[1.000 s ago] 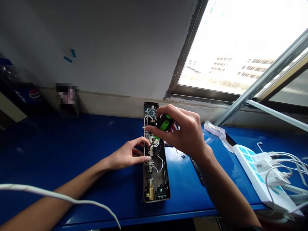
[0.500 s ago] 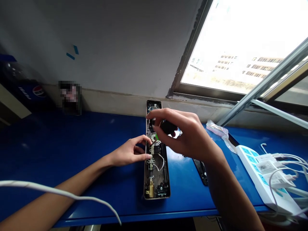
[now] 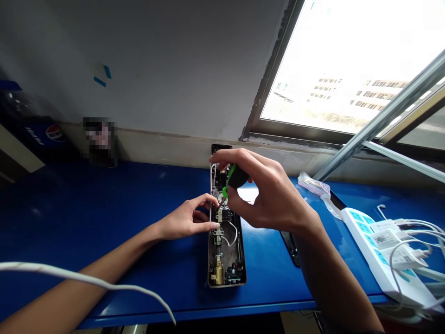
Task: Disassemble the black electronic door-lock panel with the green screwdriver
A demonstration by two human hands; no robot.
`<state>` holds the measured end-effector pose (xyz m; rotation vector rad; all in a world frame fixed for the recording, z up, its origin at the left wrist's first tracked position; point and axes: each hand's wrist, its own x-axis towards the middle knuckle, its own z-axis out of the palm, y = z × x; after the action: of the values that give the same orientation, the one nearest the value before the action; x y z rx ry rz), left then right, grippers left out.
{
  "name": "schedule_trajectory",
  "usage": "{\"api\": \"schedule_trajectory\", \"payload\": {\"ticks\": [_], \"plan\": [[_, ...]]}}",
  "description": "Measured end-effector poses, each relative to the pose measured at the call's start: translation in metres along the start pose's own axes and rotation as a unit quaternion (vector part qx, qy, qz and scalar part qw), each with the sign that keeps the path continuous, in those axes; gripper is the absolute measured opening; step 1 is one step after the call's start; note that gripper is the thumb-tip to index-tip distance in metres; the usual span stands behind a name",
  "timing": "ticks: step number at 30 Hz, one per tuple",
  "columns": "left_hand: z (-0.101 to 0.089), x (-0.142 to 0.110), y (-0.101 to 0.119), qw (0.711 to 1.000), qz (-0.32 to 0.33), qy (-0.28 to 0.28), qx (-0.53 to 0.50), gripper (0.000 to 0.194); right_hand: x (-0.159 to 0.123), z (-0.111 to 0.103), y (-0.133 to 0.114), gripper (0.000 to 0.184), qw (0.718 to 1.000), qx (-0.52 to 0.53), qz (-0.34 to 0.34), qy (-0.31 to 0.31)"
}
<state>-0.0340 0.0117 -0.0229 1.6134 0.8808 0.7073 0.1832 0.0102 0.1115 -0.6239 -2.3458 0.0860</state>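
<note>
An opened door lock (image 3: 227, 255), a long narrow housing with wires, metal parts and a brass cylinder inside, lies lengthwise on the blue table (image 3: 104, 208). My left hand (image 3: 191, 218) comes in from the left, its thumb and forefinger closed over the small metal mechanism midway along the housing. A black and green screwdriver (image 3: 238, 177) is in the grip of my right hand (image 3: 267, 195), slanting down to the left. Its shaft reaches the mechanism by my left fingertips; the exact tip contact is too small to tell. My right hand covers part of the housing's upper end.
A black cover piece (image 3: 290, 248) lies right of the lock, partly behind my right forearm. Farther right is a white power strip (image 3: 375, 260) with plugs and cables. A white cable (image 3: 86, 280) crosses my left forearm. A Pepsi bottle (image 3: 38, 125) stands at far left.
My right hand has shifted slightly up and turned, so more of the screwdriver's green and black handle shows. The left hand and the lock have stayed in place.
</note>
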Motion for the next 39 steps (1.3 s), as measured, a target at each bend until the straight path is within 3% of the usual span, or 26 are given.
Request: {"api": "schedule_trajectory", "payload": {"ticks": [4,9,14,19,23,28,33,37,39], "plan": [[-0.0002,0.0002,-0.0012,1.000,0.008,-0.002,-0.009,0.048,-0.0005,0.0003,0.0020,0.033,0.999,-0.011,-0.005,0.030],[-0.0004,0.0002,-0.0011,1.000,0.010,0.002,0.008,0.048,0.0005,0.0010,0.0003,0.054,1.000,-0.003,-0.007,0.011],[-0.0004,0.0002,-0.0006,1.000,0.013,-0.004,-0.002,0.045,0.0016,0.0007,0.0019,0.027,0.999,-0.013,-0.016,0.032],[-0.0005,0.0000,-0.0009,1.000,0.007,0.000,0.007,0.047,0.0012,0.0001,0.0014,0.049,1.000,-0.001,-0.006,0.012],[-0.0009,0.0002,-0.0004,1.000,0.008,-0.006,0.001,0.045,0.0009,0.0012,0.0035,0.026,0.999,-0.012,-0.013,0.026],[-0.0008,-0.0003,0.0007,1.000,0.011,0.001,0.012,0.046,0.0004,-0.0004,0.0032,0.050,1.000,0.016,-0.013,0.013],[-0.0004,-0.0005,0.0012,1.000,0.012,0.001,0.011,0.046,0.0003,-0.0011,0.0043,0.028,1.000,-0.004,-0.013,0.026],[0.0005,0.0000,0.0007,1.000,0.013,0.004,0.013,0.047,0.0003,-0.0011,0.0031,0.045,1.000,0.017,-0.013,0.017],[0.0008,0.0000,0.0011,1.000,0.014,0.005,0.018,0.047,0.0004,-0.0015,0.0026,0.046,1.000,0.007,-0.008,0.010]]}}
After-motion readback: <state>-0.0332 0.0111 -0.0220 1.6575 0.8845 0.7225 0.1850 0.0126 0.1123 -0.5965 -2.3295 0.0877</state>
